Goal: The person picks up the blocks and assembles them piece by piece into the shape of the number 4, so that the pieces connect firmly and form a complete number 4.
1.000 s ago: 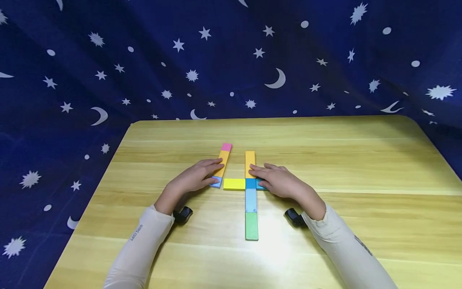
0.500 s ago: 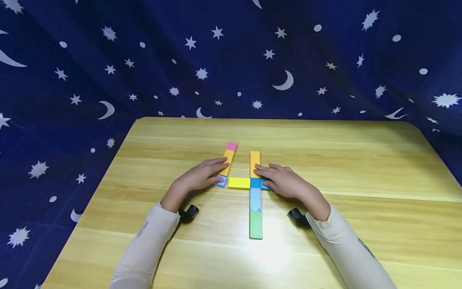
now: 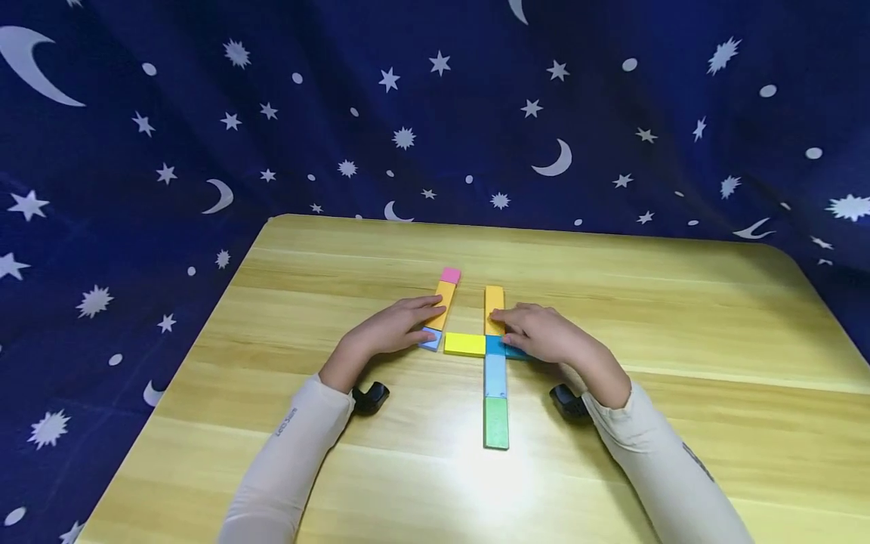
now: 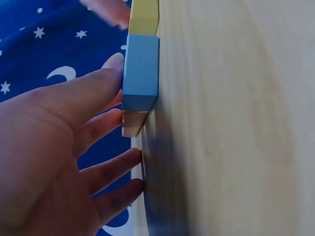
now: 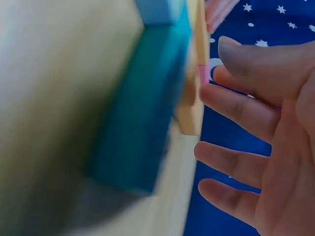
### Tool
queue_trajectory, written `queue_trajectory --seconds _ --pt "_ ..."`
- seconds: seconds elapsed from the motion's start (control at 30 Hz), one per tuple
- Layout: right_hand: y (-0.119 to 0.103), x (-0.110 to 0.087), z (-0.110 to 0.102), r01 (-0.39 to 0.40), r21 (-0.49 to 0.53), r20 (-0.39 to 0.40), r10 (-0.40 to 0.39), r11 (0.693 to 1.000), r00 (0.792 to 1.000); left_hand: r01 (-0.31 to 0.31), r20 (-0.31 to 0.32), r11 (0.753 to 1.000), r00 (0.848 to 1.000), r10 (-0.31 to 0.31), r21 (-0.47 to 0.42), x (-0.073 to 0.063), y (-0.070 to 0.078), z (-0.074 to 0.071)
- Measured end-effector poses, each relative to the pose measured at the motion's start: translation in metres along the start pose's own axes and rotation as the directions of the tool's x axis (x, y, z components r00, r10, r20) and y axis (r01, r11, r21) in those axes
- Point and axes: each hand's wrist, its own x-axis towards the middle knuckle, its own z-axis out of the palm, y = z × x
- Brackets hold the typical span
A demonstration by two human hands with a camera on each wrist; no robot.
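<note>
My left hand point(image 3: 393, 326) lies over a slanted row of blocks, fingers loosely extended. Its fingertips touch an orange block point(image 3: 445, 293) and its thumb touches a blue block point(image 4: 141, 71); a pink block point(image 3: 451, 276) tops that row. My right hand point(image 3: 547, 332) hovers at a cross of blocks, its index fingertip at the upright orange block point(image 3: 495, 298). Its thumb is near the teal block point(image 5: 142, 113), partly hidden by the hand in the head view. The cross also has a yellow block point(image 3: 465, 344), a light blue block point(image 3: 495, 375) and a green block point(image 3: 496, 423).
The blocks lie flat on a wooden table point(image 3: 381, 483). A dark blue cloth point(image 3: 469, 91) with stars and moons hangs behind it. Black wrist cameras point(image 3: 371, 399) sit at both sleeve cuffs.
The head view has shifted, so everything appears farther right. My right hand's fingers have drawn back slightly, leaving the index finger foremost. Left hand and blocks keep their places relative to one another.
</note>
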Motion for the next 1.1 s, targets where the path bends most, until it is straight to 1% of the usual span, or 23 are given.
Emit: queue_trajectory --seconds 0.1,0.2,0.27,0.33,0.43,0.53,0.6,0.8,0.93,1.1 --pt "-0.002 0.018 -0.013 0.000 0.006 -0.014 0.001 1.000 1.000 0.005 0.000 1.000 1.000 -0.005 -0.006 0.002 -0.001 0.000" --pt "-0.007 0.048 -0.025 -0.015 -0.021 0.007 0.015 1.000 1.000 0.001 -0.006 1.000 1.000 -0.001 -0.007 0.002 -0.002 0.000" --pt "-0.011 0.069 -0.029 -0.034 -0.076 0.059 0.039 0.997 0.998 -0.003 -0.007 1.000 1.000 0.003 -0.015 0.002 -0.002 0.002" --pt "-0.016 0.086 -0.030 -0.054 -0.134 0.125 0.071 0.990 0.990 -0.005 -0.007 1.000 1.000 0.005 -0.021 0.000 -0.002 0.003" --pt "-0.021 0.103 -0.030 -0.075 -0.219 0.210 0.122 0.973 0.970 -0.004 -0.011 0.999 1.000 0.004 -0.038 -0.002 -0.001 0.004" --pt "-0.023 0.109 -0.030 -0.092 -0.259 0.255 0.159 0.962 0.954 -0.006 -0.022 0.999 1.000 0.005 -0.047 -0.003 0.000 0.003" --pt "-0.024 0.111 -0.030 -0.095 -0.267 0.263 0.168 0.959 0.950 -0.006 -0.028 0.999 1.000 0.005 -0.048 -0.003 -0.001 0.001" --pt "-0.021 0.109 -0.029 -0.081 -0.258 0.242 0.145 0.963 0.959 0.014 -0.017 0.999 1.000 -0.014 -0.041 0.000 0.000 0.002" --pt "-0.021 0.111 -0.027 -0.075 -0.254 0.244 0.139 0.964 0.960 0.015 -0.008 0.999 1.000 -0.015 -0.046 0.001 0.000 0.002" --pt "-0.021 0.111 -0.026 -0.075 -0.265 0.239 0.141 0.961 0.961 0.017 -0.012 0.998 1.000 -0.018 -0.059 0.000 -0.001 0.001"
